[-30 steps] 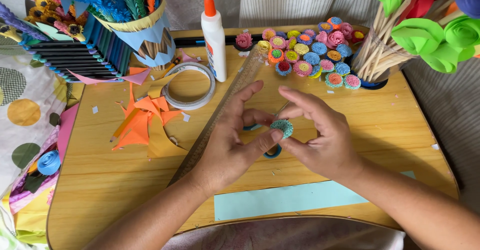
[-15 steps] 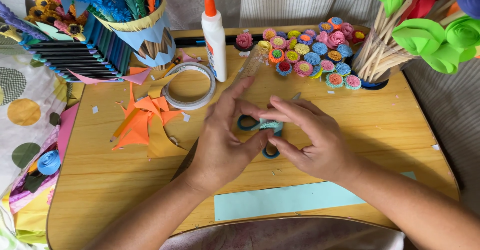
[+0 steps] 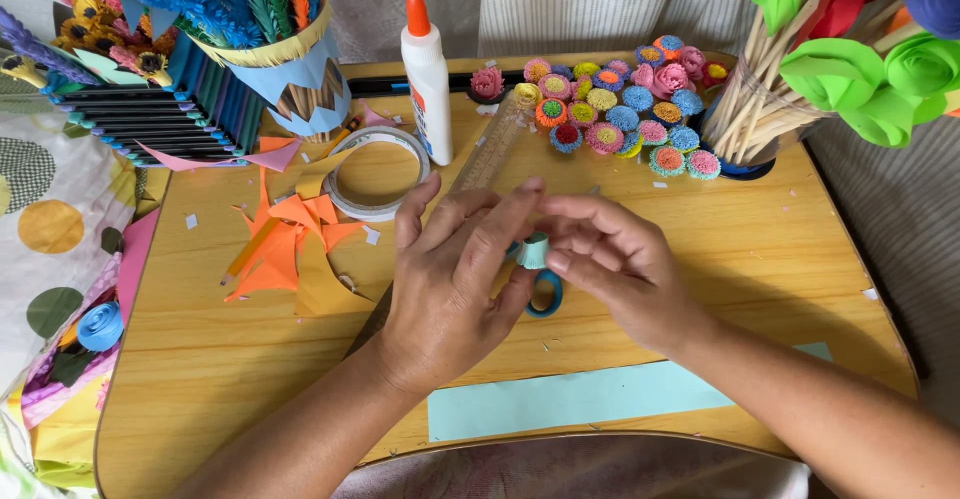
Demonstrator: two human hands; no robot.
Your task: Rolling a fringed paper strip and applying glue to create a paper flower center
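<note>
Near the middle of the desk, the left hand and right hand had closed more tightly than a moment before around the small pale-green paper roll, fingertips pinching it just above the blue scissors handle, suggesting the coil was being tightened.

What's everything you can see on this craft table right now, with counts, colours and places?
paper roll: one, pale teal, pinched between both hands
glue bottle: one, white, orange cap, back centre
tape ring: one, white, left of glue
paper flowers: many, mixed colours, back right
orange scraps: several, left
teal strip: one, front edge
stick cup: one, far right
table: one, wooden
left hand: on roll
right hand: on roll
</note>
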